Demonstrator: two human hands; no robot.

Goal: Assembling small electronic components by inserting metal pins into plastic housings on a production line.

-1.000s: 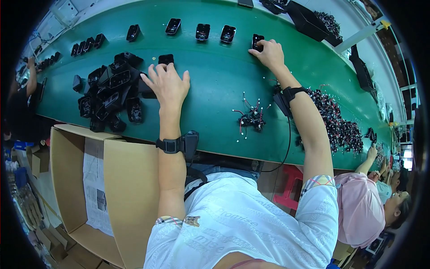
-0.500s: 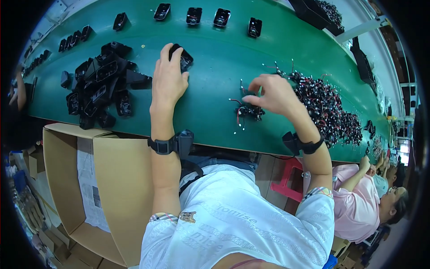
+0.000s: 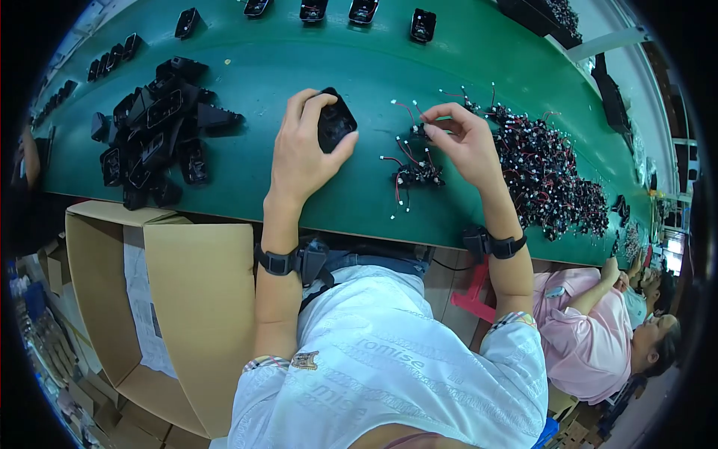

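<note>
Cardboard box [image 3: 187, 299], one, open, at 7 o'clock below the table edge; it holds a printed paper sheet [image 3: 142, 299] against its inner wall, the rest of its contents not visible.

Green table [image 3: 374, 194], one, spanning the upper frame.

Pile of black plastic housings [image 3: 153, 135], one heap at 10 o'clock, too tangled to count; a short row of like pieces lies further toward 10 o'clock at the rim.

Single black housings in a row [image 3: 314, 10], four along 12 o'clock, a fifth apart toward 11.

Left hand [image 3: 303, 153]: curled around one black housing [image 3: 335, 123], thumb on its right side, fingers over its top and left; the housing sits at the hand's 1 o'clock, over the table.

Small wired parts cluster [image 3: 415, 176], one, red and black leads, lying at 6 o'clock of the right fingertips.

Right hand [image 3: 467, 146]: fingertips pinched narrow on one small wired part [image 3: 419, 131], at the hand's 9 o'clock.

Large heap of wired parts [image 3: 550, 172], one, at 3 o'clock, uncounted.

Another person in a pink top [image 3: 591, 337], one, at 4 o'clock.
</note>
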